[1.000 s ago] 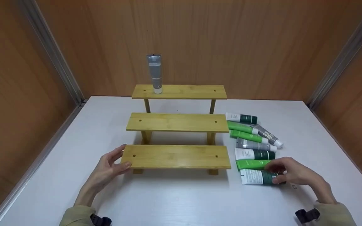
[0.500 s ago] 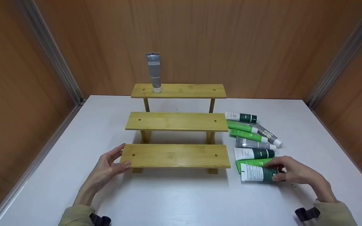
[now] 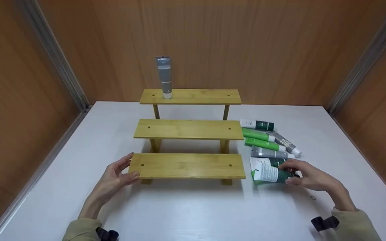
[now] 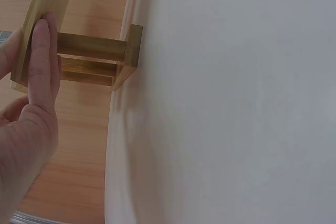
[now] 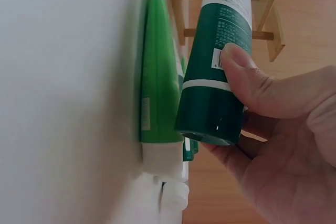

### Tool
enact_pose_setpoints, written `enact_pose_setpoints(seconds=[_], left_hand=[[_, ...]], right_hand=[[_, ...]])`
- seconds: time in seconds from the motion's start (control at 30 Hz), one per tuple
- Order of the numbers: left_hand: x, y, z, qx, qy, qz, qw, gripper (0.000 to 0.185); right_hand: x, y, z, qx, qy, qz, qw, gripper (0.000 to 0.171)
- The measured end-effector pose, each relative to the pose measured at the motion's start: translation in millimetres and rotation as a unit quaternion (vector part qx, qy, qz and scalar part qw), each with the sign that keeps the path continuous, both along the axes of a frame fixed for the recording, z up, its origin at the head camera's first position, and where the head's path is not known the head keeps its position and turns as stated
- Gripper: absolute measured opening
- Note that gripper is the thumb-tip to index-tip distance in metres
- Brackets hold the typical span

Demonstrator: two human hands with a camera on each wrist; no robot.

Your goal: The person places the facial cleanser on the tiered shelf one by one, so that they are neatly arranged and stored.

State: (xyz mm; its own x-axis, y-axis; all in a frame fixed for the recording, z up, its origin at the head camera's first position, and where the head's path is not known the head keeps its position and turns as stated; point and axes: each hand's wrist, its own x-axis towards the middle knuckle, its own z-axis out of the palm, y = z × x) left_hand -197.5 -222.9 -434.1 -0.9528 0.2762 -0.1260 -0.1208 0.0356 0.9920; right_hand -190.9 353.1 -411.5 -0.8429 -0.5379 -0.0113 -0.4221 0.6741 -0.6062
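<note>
A three-step bamboo rack [image 3: 188, 165] stands mid-table. My left hand [image 3: 114, 177] rests against the left end of its lowest board [image 4: 39, 30], fingers straight, thumb [image 3: 129, 176] on the front edge. My right hand [image 3: 305, 175] grips a white and dark green tube [image 3: 269, 173] by its cap end, lifted just off the table; the right wrist view shows thumb and fingers round the tube [image 5: 218, 72]. A bright green tube [image 5: 157, 93] lies on the table beneath it. A grey tube [image 3: 164, 77] stands upright on the top board.
Several more tubes [image 3: 266, 142], green, grey and white, lie in a row on the white table [image 3: 193, 214] right of the rack. Wood-panel walls [image 3: 213, 43] close in the back and both sides.
My right hand has lifted the white and dark green tube off the table and carried it slightly up and left. The left hand has stayed on the rack.
</note>
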Motion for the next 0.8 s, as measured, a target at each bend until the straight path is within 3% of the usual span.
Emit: enact_pose_setpoints(seconds=[0.43, 0.8], left_hand=[[-0.3, 0, 0.5, -0.008, 0.003, -0.001, 1.0000, 0.079], [1.6, -1, 0.9, 0.014, 0.011, -0.017, 0.9997, 0.080]], right_hand=[[-15.2, -31, 19.1, 0.004, 0.038, -0.055, 0.998, 0.043], [-33.9, -62, 36.6, -0.088, -0.009, -0.078, 0.993, 0.049]])
